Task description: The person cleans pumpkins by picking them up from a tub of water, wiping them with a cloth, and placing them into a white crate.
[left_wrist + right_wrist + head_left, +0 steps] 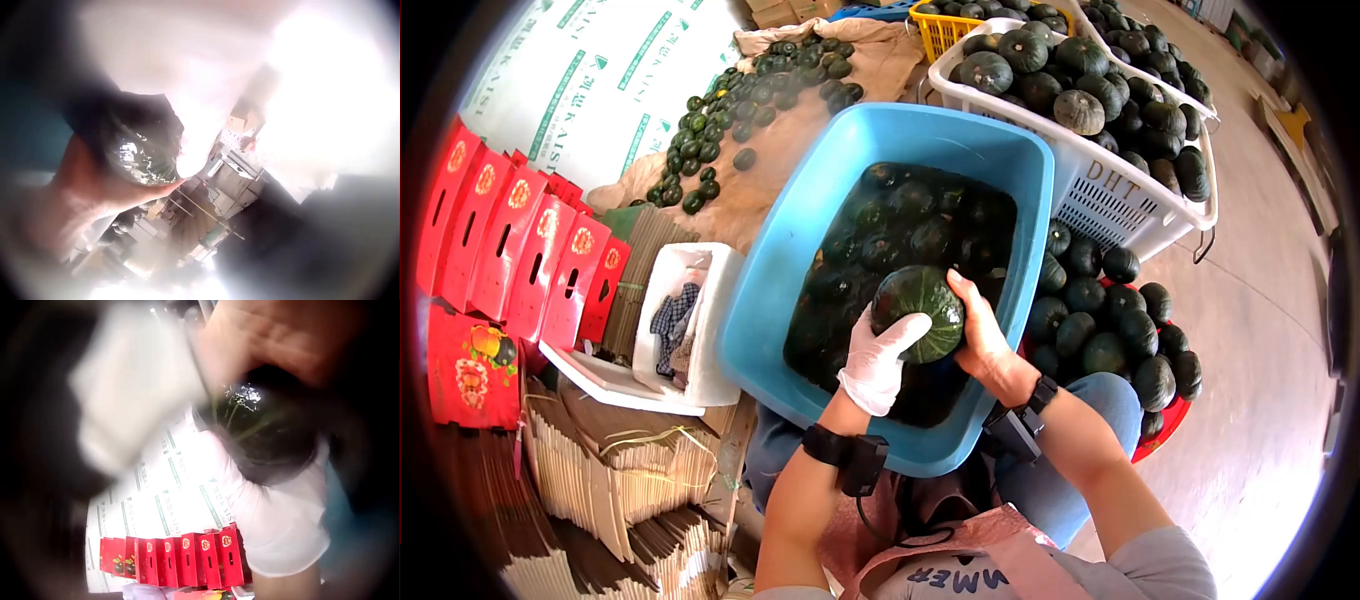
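A wet, dark green pumpkin (935, 315) with paler stripes is held between both hands over a blue tub (765, 290). My left hand (872, 362), in a white glove, grips it from the left with the thumb across its near side. The bare right hand (982, 335) holds the opposite side, its thumb along the skin; its other fingers are mostly hidden in the head view. Several more pumpkins (880, 250) lie in dark water inside the tub. In the right wrist view a blurred white shape (137, 387) hangs close to the camera beside the hand.
White crates (1090, 165) heaped with pumpkins stand behind the tub to the right. A red basin (1165, 430) of pumpkins sits by the right knee. At left are red boxes (530, 240), a foam box (725, 290) and stacked cardboard (580, 470). Small pumpkins (700, 140) lie on a brown sheet.
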Available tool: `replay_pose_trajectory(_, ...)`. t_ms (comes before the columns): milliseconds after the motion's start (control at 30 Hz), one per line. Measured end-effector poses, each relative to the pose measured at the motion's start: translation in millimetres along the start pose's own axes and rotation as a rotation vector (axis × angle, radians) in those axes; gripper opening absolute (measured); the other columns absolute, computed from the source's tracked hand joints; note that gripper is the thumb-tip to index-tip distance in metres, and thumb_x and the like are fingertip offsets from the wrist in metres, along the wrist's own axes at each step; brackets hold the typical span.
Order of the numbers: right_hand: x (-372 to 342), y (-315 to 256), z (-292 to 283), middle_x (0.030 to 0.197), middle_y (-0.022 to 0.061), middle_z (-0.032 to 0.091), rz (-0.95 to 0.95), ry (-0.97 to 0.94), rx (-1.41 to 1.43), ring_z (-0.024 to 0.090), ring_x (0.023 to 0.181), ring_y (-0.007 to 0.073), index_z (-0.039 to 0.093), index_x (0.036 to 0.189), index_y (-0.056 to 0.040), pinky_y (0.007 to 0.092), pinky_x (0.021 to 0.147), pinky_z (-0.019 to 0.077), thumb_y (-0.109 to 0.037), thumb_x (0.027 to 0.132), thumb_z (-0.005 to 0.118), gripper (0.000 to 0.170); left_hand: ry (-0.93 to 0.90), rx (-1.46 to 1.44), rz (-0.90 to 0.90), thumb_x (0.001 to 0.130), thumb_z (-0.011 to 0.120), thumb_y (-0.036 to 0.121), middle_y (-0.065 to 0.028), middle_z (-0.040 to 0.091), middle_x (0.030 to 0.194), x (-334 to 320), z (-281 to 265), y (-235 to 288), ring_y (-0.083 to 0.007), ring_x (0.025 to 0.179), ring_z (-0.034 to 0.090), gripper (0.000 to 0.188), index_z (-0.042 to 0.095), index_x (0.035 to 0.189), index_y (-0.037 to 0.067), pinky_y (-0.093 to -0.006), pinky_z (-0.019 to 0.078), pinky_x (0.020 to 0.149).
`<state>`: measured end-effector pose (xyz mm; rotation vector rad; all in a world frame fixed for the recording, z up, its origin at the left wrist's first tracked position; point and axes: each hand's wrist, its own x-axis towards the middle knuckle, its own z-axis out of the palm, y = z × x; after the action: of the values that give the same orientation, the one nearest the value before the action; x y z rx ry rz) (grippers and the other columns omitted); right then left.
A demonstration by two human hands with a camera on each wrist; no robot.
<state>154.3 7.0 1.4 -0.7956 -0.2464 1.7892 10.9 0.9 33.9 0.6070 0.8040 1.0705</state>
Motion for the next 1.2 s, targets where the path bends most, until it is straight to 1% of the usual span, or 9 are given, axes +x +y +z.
replay_pose_trajectory(233, -5.3, 21.1, -12.4, 0.081, 0.0241, 0.06, -0.969, 0.108, -1.144, 0.061, 0.074, 0.0328, 0.054, 0.102, 0.0067, 0.0393, 0.066, 0.0456, -0.026, 0.101, 0.041, 0.035, -0.032, 0.498, 0.16, 0.077, 0.077, 0.009, -0.0052, 0.065, 0.104, -3.0, -8.6, 25.1, -0.0149, 0.093, 0.063, 0.04, 0.057, 0.11, 0.0, -0.0295, 0.0522, 0.083)
replay_pose_trajectory(367, -12.8, 22.8, 4.0, 0.129, 0.0285, 0.046, -0.89, -0.107, -1.104, 0.049, 0.116, 0.0417, 0.037, 0.135, 0.0055, 0.0418, 0.101, 0.0382, -0.025, 0.096, 0.047, 0.051, 0.076, 1.182, 0.312, 0.064, 0.085, 0.022, -0.012, 0.066, 0.097, -6.8, -6.1, 35.4, -0.0222, 0.091, 0.064, 0.058, 0.056, 0.109, 0.001, -0.0338, 0.0511, 0.083)
replay_pose_trajectory(433, -19.5, 22.0, 9.4, 0.135, 0.0294, 0.04, -0.81, -0.218, -1.368, 0.042, 0.123, 0.0449, 0.038, 0.135, 0.0069, 0.046, 0.105, 0.0338, -0.027, 0.092, 0.052, 0.057, 0.112, 1.543, 0.504, 0.061, 0.081, 0.024, -0.0194, 0.06, 0.092, 3.0, -20.3, 14.1, -0.0394, 0.09, 0.059, 0.049, 0.055, 0.096, 0.002, -0.0446, 0.0502, 0.078)
replay_pose_trajectory(567, -19.9, 40.8, 21.0, 0.135, 0.0279, 0.04, -0.972, -0.13, -1.727, 0.037, 0.122, 0.0504, 0.043, 0.132, 0.0061, 0.0561, 0.105, 0.0301, -0.039, 0.089, 0.056, 0.063, 0.105, 1.581, 0.431, 0.068, 0.075, 0.025, -0.0195, 0.059, 0.096, 26.6, -44.9, -15.2, -0.0398, 0.095, 0.058, 0.041, 0.053, 0.094, 0.002, -0.0453, 0.0487, 0.079)
replay_pose_trajectory(633, -4.5, 22.2, 17.4, 0.123, 0.0221, 0.055, -0.678, -0.122, -1.652, 0.05, 0.117, 0.0371, 0.053, 0.125, 0.003, 0.0453, 0.1, 0.0395, -0.042, 0.097, 0.044, 0.054, 0.05, 1.539, 0.547, 0.065, 0.078, 0.025, -0.0171, 0.06, 0.097, 19.4, -38.4, -10.2, -0.0382, 0.095, 0.058, 0.048, 0.054, 0.099, 0.001, -0.0444, 0.0483, 0.082)
replay_pose_trajectory(700, 8.0, 8.6, 11.0, 0.111, 0.0155, 0.064, -0.174, -0.05, -0.855, 0.059, 0.106, 0.025, 0.06, 0.118, 0.0009, 0.0375, 0.095, 0.0442, -0.051, 0.101, 0.032, 0.062, -0.002, 1.381, 0.705, 0.052, 0.087, 0.026, -0.0147, 0.062, 0.102, 4.1, -28.9, 3.2, -0.0331, 0.094, 0.061, 0.066, 0.058, 0.106, 0.002, -0.0394, 0.0505, 0.084)
replay_pose_trajectory(900, -1.0, 5.4, 20.7, 0.114, 0.0084, 0.066, -0.006, 0.055, 0.038, 0.06, 0.106, 0.021, 0.064, 0.115, -0.0068, 0.035, 0.099, 0.0429, -0.065, 0.094, 0.035, 0.068, 0.079, 0.657, 0.389, 0.061, 0.088, 0.008, -0.0072, 0.063, 0.105, 11.6, -19.3, -4.9, -0.0147, 0.096, 0.061, 0.062, 0.055, 0.113, -0.001, -0.0296, 0.0508, 0.086)
replay_pose_trajectory(1000, -1.7, 26.0, 33.2, 0.128, 0.0032, 0.059, -0.011, 0.002, 0.194, 0.053, 0.118, 0.0211, 0.054, 0.131, -0.0118, 0.0366, 0.106, 0.0353, -0.064, 0.093, 0.039, 0.066, 0.389, 0.467, 0.569, 0.065, 0.086, 0.004, -0.0072, 0.059, 0.111, 23.2, -3.2, -30.6, -0.0155, 0.097, 0.059, 0.068, 0.048, 0.12, -0.002, -0.0289, 0.0504, 0.087)
replay_pose_trajectory(1200, -11.2, 7.1, 15.6, 0.15, 0.0143, 0.027, -0.115, -0.21, -0.311, 0.022, 0.14, 0.0208, 0.014, 0.15, -0.0013, 0.0324, 0.115, 0.0188, -0.061, 0.096, 0.038, 0.084, 0.015, 0.198, 0.462, 0.095, 0.049, 0.033, -0.012, 0.051, 0.126, 3.6, -18.1, -6.5, -0.024, 0.111, 0.055, 0.046, 0.04, 0.132, 0.006, -0.0382, 0.0452, 0.097)
